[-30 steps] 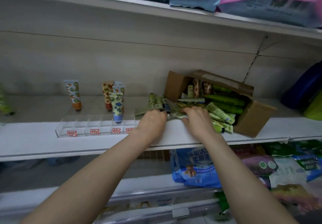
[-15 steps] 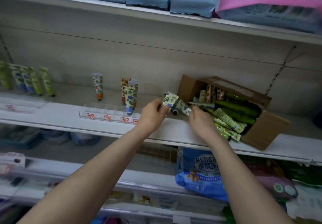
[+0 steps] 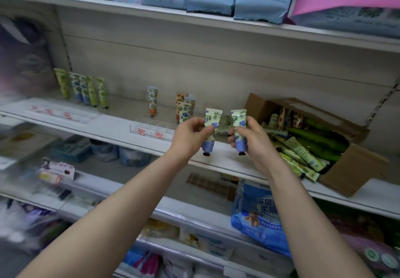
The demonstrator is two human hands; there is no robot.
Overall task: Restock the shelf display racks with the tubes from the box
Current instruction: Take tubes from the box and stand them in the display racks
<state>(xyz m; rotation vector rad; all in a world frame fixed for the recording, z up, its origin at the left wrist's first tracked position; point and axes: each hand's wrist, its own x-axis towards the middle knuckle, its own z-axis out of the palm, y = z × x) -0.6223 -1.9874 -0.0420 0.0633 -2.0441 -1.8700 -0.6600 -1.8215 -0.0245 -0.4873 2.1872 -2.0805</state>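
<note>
Gripping one tube (image 3: 211, 129) upright per hand, box (image 3: 355, 165) right

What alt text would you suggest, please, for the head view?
The left hand grips one floral tube, the right hand a second tube, caps down, before a shop shelf. A cardboard box of tubes lies right; a clear rack sits left.

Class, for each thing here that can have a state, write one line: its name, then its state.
left hand, pinching the left tube
right hand, pinching the right tube
left tube, held upright, cap down
right tube, held upright, cap down
box, open, on its side, tubes inside
rack tubes, standing upright, caps down
</note>
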